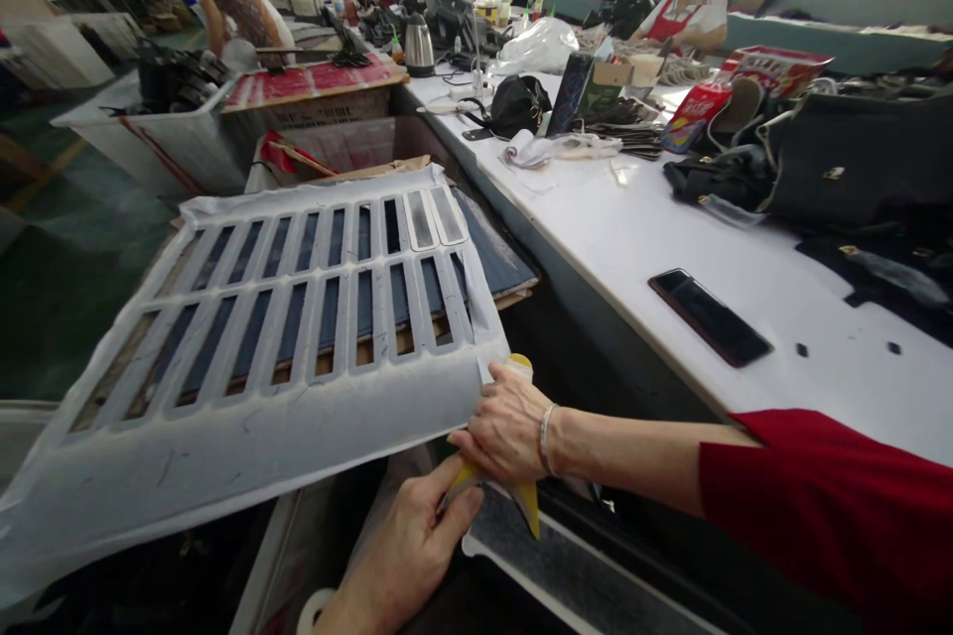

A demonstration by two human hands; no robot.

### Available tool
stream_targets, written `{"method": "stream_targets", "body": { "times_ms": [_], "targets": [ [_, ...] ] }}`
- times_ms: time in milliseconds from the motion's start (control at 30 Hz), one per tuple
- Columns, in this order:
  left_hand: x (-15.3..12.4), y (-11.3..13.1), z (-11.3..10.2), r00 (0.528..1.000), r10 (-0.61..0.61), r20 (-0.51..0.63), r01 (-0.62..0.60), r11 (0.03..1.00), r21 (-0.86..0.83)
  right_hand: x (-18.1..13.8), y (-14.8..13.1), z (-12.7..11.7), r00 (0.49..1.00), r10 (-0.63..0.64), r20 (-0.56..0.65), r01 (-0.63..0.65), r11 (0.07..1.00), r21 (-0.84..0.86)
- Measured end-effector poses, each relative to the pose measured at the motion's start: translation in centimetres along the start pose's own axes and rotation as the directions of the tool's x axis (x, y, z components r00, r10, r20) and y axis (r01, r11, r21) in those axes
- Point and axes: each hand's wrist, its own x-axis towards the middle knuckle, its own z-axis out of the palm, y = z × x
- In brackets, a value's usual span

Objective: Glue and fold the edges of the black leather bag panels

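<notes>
My right hand (513,422), with a bracelet at the wrist, is closed over a thin yellow piece (530,511) whose ends stick out above and below the fingers. Just below it, my left hand (417,536) pinches the same piece's near edge between thumb and forefinger. Most of the piece is hidden, so its kind is unclear. Beside both hands lies a large pale sheet (357,412) with two rows of cut-out slots; its right corner touches my right hand. Under the hands is a dark strip with a pale edge (551,556).
A white worktable (596,228) runs along the right, bearing a phone (711,316), dark bags (864,159) and a steel kettle (418,45). Dark blue board (491,248) lies under the sheet. White bins (171,134) stand at left. Other people work farther back.
</notes>
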Motion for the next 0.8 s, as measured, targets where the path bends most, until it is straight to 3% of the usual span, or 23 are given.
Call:
{"method": "stream_targets", "body": {
  "times_ms": [167, 333, 500, 800],
  "targets": [
    [0.1, 0.0, -0.3, 0.999, 0.027, 0.036, -0.027, 0.999, 0.02, -0.8, -0.7, 1.0, 0.996, 0.079, -0.047, -0.079, 0.997, 0.017],
    [0.5, 0.1, -0.5, 0.994, 0.09, 0.062, -0.083, 0.991, -0.107, -1.7, -1.3, 1.6, 0.987, 0.153, -0.043, -0.153, 0.988, 0.023],
    [1.6, -0.1, -0.7, 0.995, -0.008, 0.096, 0.054, 0.869, -0.492, -2.6, -1.8, 1.9, 0.972, 0.235, -0.026, -0.234, 0.972, 0.019],
    [3.2, -0.2, -0.6, 0.982, -0.044, 0.185, 0.136, 0.843, -0.52, -3.6, -2.7, 2.4, 0.943, 0.331, -0.034, -0.33, 0.943, 0.034]
  ]
}}
